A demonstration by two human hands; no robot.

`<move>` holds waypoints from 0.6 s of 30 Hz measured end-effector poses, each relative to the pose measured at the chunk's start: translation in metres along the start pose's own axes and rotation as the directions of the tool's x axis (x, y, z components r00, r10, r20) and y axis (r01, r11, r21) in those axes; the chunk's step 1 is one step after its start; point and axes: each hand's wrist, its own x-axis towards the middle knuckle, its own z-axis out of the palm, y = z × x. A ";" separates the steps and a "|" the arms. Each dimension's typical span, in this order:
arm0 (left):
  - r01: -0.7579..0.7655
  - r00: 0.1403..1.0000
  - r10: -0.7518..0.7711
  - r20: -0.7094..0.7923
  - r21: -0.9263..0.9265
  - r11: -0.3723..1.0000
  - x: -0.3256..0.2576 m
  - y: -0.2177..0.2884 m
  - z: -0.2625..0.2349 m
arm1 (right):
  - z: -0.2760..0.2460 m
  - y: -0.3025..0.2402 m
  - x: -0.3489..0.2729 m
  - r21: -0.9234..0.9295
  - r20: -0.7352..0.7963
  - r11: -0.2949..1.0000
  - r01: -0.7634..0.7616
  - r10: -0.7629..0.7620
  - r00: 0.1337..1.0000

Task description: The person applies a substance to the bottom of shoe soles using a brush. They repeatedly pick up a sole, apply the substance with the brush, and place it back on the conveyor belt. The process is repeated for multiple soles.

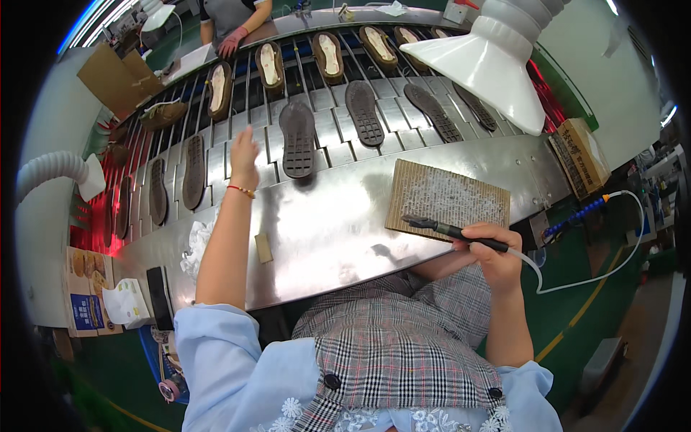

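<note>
Left hand [243, 153] beside dark sole [297, 138] (right hand [497, 253] gripping brush [452, 231])

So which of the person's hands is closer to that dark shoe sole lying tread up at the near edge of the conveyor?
Left. The left hand reaches over the conveyor just beside the dark shoe sole; the right hand stays back by the cardboard pad, holding a brush tool.

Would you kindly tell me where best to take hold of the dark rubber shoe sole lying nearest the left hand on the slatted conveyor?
Probably at the near, narrower end of the dark rubber shoe sole, pinching its side edges from the person's side. It lies flat, tread up, lengthwise toward the steel ledge, beside the left hand.
</note>
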 end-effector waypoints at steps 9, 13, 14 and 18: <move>0.311 0.946 0.095 -0.310 0.950 0.008 0.091 -0.037 -0.196 | -0.011 0.022 -0.038 0.116 -0.276 0.982 -0.152 0.178 0.944; 0.474 0.881 -0.318 -0.351 0.646 0.598 0.136 0.008 -0.296 | 0.005 0.034 -0.020 0.338 -0.242 0.937 -0.086 0.175 0.954; 0.473 0.877 -0.480 0.012 0.160 0.867 0.136 -0.015 -0.248 | 0.002 0.033 -0.020 0.347 -0.288 0.934 -0.082 0.189 0.939; 0.479 0.862 -0.201 0.466 -0.616 0.626 0.103 0.027 -0.168 | 0.010 0.025 -0.005 0.488 -0.267 0.869 -0.077 0.232 0.935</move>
